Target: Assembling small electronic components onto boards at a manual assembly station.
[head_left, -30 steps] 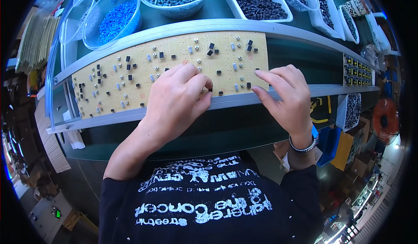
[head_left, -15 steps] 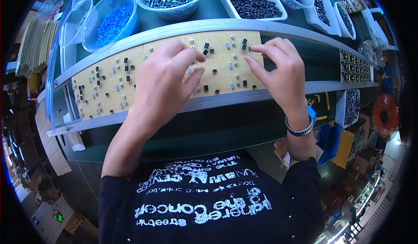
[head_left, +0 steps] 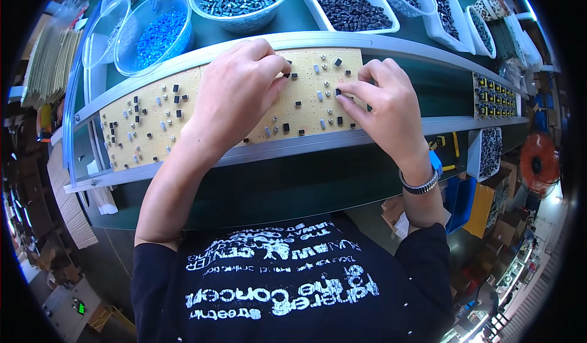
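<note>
Presently right hand (head_left: pixel 388 104) pinching black part (head_left: pixel 338 91) over circuit board (head_left: pixel 309 117), near right edge; left hand (head_left: pixel 239 92) pinching dark part (head_left: pixel 286 75) toward far edge. Beyond, white tray (head_left: pixel 314 8) holding black pieces, clear tubs (head_left: pixel 244 23) holding teal, blue.

White lettering (head_left: pixel 284 306) spans the dark shirt (head_left: pixel 162 282); green characters (head_left: pixel 81 308) glow on a display (head_left: pixel 76 302)

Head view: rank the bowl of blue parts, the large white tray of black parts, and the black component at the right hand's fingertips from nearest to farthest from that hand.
1. Black component: pinched in the right hand.
2. White tray: ahead, slightly left.
3. Blue-parts bowl: far left.
</note>
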`<move>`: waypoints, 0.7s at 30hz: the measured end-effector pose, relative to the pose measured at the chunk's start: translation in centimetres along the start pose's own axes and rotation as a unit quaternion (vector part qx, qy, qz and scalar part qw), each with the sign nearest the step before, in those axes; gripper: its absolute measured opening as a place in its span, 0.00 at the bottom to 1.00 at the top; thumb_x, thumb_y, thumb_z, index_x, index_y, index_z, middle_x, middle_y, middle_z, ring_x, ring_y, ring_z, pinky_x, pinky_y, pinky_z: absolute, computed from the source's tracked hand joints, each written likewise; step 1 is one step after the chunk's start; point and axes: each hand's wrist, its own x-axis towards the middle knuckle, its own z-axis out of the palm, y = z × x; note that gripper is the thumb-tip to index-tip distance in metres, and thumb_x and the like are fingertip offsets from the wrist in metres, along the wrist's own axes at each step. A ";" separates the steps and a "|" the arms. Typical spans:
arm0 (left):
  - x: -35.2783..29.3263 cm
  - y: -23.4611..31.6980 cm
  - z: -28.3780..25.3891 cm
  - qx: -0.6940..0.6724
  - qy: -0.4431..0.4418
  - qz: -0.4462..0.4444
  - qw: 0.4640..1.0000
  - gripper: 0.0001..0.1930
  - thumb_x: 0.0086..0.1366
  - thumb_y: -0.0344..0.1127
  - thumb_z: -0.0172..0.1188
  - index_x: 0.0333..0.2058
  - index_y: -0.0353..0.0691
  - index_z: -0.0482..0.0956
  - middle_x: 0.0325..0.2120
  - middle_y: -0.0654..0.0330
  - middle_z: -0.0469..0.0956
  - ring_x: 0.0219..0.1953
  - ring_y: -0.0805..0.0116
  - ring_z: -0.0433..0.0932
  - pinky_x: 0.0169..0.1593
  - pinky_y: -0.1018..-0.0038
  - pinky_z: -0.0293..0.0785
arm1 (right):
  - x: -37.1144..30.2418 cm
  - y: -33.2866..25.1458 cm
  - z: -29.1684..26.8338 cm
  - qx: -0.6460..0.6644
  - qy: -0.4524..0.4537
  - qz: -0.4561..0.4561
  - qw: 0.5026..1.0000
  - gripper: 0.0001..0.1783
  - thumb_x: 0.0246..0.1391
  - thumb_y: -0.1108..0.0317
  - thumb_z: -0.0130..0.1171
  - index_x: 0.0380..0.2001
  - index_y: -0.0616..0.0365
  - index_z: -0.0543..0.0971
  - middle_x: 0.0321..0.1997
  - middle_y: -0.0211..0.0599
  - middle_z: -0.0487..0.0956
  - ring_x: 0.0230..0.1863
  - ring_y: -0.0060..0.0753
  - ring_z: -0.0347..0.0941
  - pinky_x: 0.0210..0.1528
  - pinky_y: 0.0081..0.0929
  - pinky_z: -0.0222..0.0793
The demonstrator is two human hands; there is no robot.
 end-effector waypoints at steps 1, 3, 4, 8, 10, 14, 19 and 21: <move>0.0 -0.1 0.0 0.001 -0.001 0.004 1.000 0.06 0.51 0.30 0.62 0.29 0.39 0.78 0.27 0.58 0.73 0.32 0.59 0.73 0.36 0.69 0.69 | 0.0 0.1 0.0 -0.008 -0.003 -0.009 1.000 0.09 0.36 0.67 0.67 0.24 0.55 0.80 0.25 0.30 0.70 0.32 0.31 0.66 0.34 0.28 0.63; 0.0 -0.1 -0.2 0.003 -0.003 0.007 1.000 0.05 0.51 0.30 0.62 0.29 0.38 0.78 0.27 0.58 0.72 0.32 0.59 0.73 0.36 0.69 0.69 | 0.1 0.2 -0.3 -0.016 -0.005 -0.018 1.000 0.10 0.36 0.66 0.67 0.25 0.55 0.80 0.26 0.30 0.70 0.32 0.31 0.66 0.34 0.28 0.63; -0.1 0.0 -0.4 0.002 -0.001 0.005 1.000 0.05 0.51 0.30 0.62 0.28 0.38 0.78 0.26 0.58 0.72 0.32 0.60 0.73 0.35 0.69 0.69 | 0.2 0.1 -0.7 -0.016 -0.005 -0.019 1.000 0.10 0.36 0.66 0.67 0.26 0.55 0.80 0.26 0.30 0.71 0.32 0.31 0.66 0.34 0.28 0.63; -1.0 0.4 -1.0 -0.009 -0.010 -0.010 1.000 0.05 0.51 0.30 0.62 0.28 0.38 0.77 0.26 0.58 0.72 0.32 0.60 0.73 0.35 0.68 0.69 | 0.0 -0.1 -1.6 -0.003 0.010 -0.010 1.000 0.13 0.36 0.66 0.68 0.29 0.57 0.80 0.28 0.32 0.72 0.32 0.33 0.67 0.34 0.28 0.63; -1.7 0.8 -1.3 -0.034 -0.031 -0.029 0.999 0.06 0.50 0.31 0.62 0.28 0.38 0.77 0.26 0.58 0.72 0.32 0.60 0.73 0.35 0.68 0.68 | -0.2 -0.2 -1.7 0.021 0.034 0.012 0.999 0.16 0.35 0.69 0.69 0.31 0.59 0.80 0.29 0.35 0.73 0.31 0.35 0.68 0.33 0.29 0.65; -2.5 1.0 0.0 -0.019 -0.013 -0.029 0.999 0.06 0.50 0.33 0.61 0.27 0.40 0.76 0.27 0.58 0.72 0.33 0.59 0.73 0.38 0.67 0.69 | -0.3 -0.4 -1.1 0.028 0.047 0.016 0.998 0.15 0.35 0.70 0.69 0.31 0.60 0.80 0.29 0.36 0.74 0.32 0.36 0.69 0.33 0.29 0.65; -2.6 1.1 0.1 -0.004 -0.003 -0.032 0.999 0.06 0.50 0.33 0.61 0.27 0.40 0.76 0.27 0.58 0.72 0.33 0.60 0.73 0.38 0.67 0.69 | -0.3 -0.5 -0.8 0.036 0.050 0.008 0.998 0.14 0.36 0.71 0.69 0.31 0.60 0.80 0.27 0.37 0.75 0.31 0.36 0.70 0.33 0.28 0.65; -2.6 1.3 0.1 -0.001 -0.003 -0.037 0.999 0.06 0.50 0.33 0.61 0.27 0.40 0.76 0.27 0.58 0.72 0.33 0.60 0.73 0.38 0.67 0.69 | -0.3 -0.4 -0.7 0.041 0.052 0.006 0.998 0.13 0.36 0.71 0.68 0.30 0.60 0.80 0.28 0.37 0.75 0.31 0.36 0.70 0.33 0.28 0.65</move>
